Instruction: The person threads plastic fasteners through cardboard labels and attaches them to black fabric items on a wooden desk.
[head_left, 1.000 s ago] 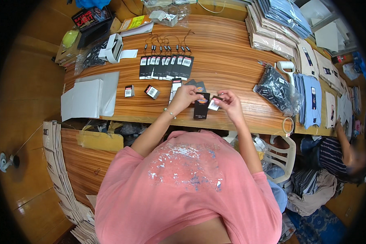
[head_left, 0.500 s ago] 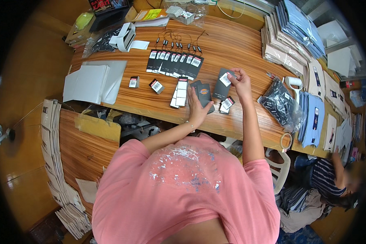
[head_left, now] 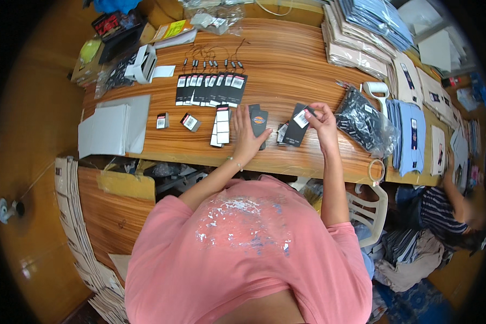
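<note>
My right hand [head_left: 322, 123] pinches a dark grey hang tag [head_left: 295, 135] by its upper right corner. A white barcode sticker is on the tag, near my fingertips, and another dark edge shows behind it. My left hand [head_left: 247, 141] lies with its fingers stretched out against the left side of a stack of dark hang tags [head_left: 260, 121] with an orange-and-blue logo. Left of that hand lie white label strips [head_left: 222, 127] with red tops. Small barcode labels [head_left: 281, 133] are partly covered by the held tag.
Farther back lies a row of corded black tags [head_left: 209, 89]. Two small folded label stacks [head_left: 190, 122] and white sheets [head_left: 105, 128] are to the left. Rightward are a bag of black pieces [head_left: 362, 121], a white tape roller [head_left: 377, 89] and folded shirts [head_left: 412, 135]. Another person [head_left: 440, 208] is far right.
The whole view has shifted. My right hand has moved right and nearer with the tag, which now hangs partly over the small barcode labels. My left hand stays at the dark stack.
</note>
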`<state>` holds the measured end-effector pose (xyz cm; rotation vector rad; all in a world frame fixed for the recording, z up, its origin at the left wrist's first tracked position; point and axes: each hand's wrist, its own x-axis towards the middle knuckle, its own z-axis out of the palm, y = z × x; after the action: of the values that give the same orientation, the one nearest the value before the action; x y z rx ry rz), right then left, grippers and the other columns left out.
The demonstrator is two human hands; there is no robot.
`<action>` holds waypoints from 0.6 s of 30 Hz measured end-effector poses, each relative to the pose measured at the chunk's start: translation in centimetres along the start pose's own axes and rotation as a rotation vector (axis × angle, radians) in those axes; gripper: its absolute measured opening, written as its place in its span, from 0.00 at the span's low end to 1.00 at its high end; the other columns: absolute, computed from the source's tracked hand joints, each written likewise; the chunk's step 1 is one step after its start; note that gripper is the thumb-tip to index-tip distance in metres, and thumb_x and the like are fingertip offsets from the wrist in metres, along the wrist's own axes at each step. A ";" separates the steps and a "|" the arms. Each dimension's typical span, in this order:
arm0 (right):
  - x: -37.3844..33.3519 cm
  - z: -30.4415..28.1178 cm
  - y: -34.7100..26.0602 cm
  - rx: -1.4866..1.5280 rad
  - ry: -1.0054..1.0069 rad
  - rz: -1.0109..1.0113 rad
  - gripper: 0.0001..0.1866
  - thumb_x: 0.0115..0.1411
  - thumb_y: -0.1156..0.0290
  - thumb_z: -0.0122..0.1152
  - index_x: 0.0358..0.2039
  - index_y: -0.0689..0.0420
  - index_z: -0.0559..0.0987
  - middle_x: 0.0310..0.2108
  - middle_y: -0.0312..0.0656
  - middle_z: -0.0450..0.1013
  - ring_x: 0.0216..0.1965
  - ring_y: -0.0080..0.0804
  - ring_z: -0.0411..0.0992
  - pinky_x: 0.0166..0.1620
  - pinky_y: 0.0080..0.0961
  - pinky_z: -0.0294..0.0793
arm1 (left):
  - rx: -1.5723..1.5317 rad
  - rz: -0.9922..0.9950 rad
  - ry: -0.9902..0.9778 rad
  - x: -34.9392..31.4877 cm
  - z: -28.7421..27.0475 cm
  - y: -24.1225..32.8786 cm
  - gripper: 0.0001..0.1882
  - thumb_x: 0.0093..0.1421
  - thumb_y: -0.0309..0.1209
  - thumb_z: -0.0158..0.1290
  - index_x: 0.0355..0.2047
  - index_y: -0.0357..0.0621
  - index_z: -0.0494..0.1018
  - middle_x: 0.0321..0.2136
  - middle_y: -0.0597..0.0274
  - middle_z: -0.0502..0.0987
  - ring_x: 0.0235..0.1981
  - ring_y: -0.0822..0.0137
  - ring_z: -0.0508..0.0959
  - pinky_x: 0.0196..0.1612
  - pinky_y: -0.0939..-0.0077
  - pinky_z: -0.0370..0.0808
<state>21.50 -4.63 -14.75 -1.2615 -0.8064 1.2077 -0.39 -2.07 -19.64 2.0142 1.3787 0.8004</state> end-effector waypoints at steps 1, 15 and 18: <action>-0.5 0.2 -0.1 0.010 -0.010 0.004 0.12 0.53 0.78 0.56 0.38 0.58 0.67 0.29 0.38 0.74 0.27 0.18 0.69 0.27 0.12 0.65 | -0.051 0.062 0.045 0.2 -0.9 1.4 0.44 0.49 0.41 0.56 0.59 0.38 0.43 0.58 0.40 0.47 0.60 0.44 0.44 0.60 0.57 0.42; -4.3 -7.0 -1.5 -0.271 0.364 -0.322 0.10 0.55 0.69 0.55 0.35 0.61 0.73 0.25 0.35 0.70 0.30 0.19 0.68 0.35 0.16 0.66 | -0.828 -0.454 -0.508 2.5 -2.0 7.8 0.07 0.55 0.28 0.52 0.35 0.41 0.70 0.28 0.68 0.75 0.24 0.83 0.70 0.22 0.91 0.62; -6.2 -19.5 0.1 -0.459 1.118 -0.473 0.05 0.54 0.74 0.54 0.30 0.61 0.74 0.26 0.35 0.70 0.27 0.21 0.66 0.34 0.18 0.66 | -0.826 -0.474 -0.512 2.2 -1.3 7.4 0.07 0.56 0.28 0.51 0.35 0.41 0.70 0.28 0.69 0.75 0.24 0.84 0.70 0.22 0.91 0.62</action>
<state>38.50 -15.70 -17.44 -1.6994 -0.4683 -0.1582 3.78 -2.19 -12.97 1.0796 0.9347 0.4656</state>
